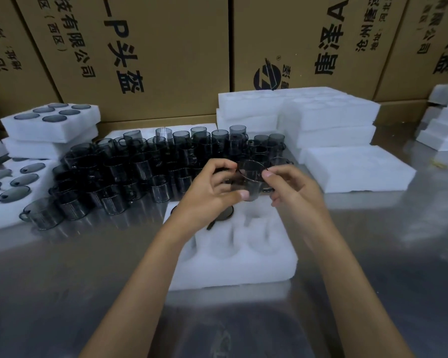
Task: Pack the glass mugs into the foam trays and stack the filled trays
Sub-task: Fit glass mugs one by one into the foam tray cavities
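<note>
Head view: both hands meet above the far half of the foam tray (233,257), and a smoked glass mug (251,180) sits between them. The left hand (212,192) pinches it from its side, thumb under the lower edge and fingers curled over the rim; the right hand (290,187) pinches the opposite side with thumb and forefinger at the rim. Both hands are therefore clenched on the same mug, neither clearly nearer. The mug's long axis is tilted, mouth facing up and away from the wrists, base toward the person.

The relation that matters: the tray's empty round pockets lie directly below and slightly nearer the body than the hands, so the mug would, in my judgement, need to be brought upright and lowered straight down. 1 pocket under the left wrist seems already filled by a dark mug (224,214), partly hidden.

Beyond the fingertips stands the crowd of unpacked mugs (140,166). Left of the left forearm, filled trays (51,122) are stacked; right of the right hand lie empty trays (357,169)
</note>
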Tool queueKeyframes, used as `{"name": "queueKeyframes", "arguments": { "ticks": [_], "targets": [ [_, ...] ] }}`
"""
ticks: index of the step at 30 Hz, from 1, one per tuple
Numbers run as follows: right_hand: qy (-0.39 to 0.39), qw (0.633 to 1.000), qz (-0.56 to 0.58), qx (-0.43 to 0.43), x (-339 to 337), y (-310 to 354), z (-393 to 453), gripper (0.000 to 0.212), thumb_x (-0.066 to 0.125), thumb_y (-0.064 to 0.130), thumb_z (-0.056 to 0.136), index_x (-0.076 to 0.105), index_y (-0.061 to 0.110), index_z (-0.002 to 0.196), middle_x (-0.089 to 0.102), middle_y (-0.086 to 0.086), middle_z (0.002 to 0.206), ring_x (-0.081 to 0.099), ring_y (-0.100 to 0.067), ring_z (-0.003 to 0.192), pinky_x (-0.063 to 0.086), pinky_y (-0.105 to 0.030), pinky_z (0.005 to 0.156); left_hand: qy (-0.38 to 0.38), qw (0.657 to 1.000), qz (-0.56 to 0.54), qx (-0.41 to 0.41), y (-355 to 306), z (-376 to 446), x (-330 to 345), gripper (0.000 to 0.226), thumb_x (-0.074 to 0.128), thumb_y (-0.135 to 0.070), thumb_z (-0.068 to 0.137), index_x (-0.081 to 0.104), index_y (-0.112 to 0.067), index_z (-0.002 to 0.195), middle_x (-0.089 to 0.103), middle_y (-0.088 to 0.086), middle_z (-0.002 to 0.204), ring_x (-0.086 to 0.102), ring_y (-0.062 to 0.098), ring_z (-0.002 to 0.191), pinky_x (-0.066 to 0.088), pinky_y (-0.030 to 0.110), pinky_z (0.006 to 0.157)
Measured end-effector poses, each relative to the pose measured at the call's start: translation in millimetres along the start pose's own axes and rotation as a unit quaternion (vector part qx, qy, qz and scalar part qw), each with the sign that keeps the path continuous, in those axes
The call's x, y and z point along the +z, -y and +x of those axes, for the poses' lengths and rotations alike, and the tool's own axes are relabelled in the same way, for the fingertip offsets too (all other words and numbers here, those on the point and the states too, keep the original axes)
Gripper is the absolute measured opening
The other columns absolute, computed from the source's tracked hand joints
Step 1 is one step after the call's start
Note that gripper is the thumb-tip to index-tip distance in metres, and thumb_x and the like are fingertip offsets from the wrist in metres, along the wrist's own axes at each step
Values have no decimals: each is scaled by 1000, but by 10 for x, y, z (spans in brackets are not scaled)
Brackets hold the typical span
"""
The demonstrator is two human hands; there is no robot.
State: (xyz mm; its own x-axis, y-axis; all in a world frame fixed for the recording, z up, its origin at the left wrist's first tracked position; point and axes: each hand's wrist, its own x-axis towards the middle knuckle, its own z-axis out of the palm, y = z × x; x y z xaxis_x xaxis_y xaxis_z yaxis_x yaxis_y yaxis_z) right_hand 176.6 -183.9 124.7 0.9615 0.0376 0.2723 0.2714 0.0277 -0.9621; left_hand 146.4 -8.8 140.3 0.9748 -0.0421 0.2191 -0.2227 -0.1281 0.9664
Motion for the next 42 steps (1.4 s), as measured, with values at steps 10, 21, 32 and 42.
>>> {"name": "queueKeyframes", "arguments": {
  "ticks": [10,21,32,42],
  "targets": [
    [76,997,-14,21,43,-70,-12,22,67,15,92,45,14,96,64,-8,59,59,-24,45,39,-26,39,-21,997,77,10,255,27,141,65,74,5,81,54,-26,135,46,7,126,60,18,116,50,36,102],
    [58,986,-159,12,-95,-190,32,24,76,33,83,59,23,97,61,9,92,53,6,77,40,-7,67,13,971,237,8,420,66,54,60,73,-11,87,48,-34,136,60,-16,131,47,-4,126,35,24,107],
    [96,975,-199,17,-131,-326,59,23,75,31,83,62,30,102,58,12,117,46,-7,118,36,-28,99,40,947,320,-8,466,26,48,50,50,-29,101,38,-40,148,32,-22,150,15,9,146,13,33,120],
    [168,960,-218,59,-185,-469,112,26,77,46,81,61,40,99,61,21,116,51,10,109,42,-14,87,66,835,546,-2,520,0,104,53,32,-48,102,26,-34,154,21,-13,162,8,13,150,1,44,121]
  ]
}}
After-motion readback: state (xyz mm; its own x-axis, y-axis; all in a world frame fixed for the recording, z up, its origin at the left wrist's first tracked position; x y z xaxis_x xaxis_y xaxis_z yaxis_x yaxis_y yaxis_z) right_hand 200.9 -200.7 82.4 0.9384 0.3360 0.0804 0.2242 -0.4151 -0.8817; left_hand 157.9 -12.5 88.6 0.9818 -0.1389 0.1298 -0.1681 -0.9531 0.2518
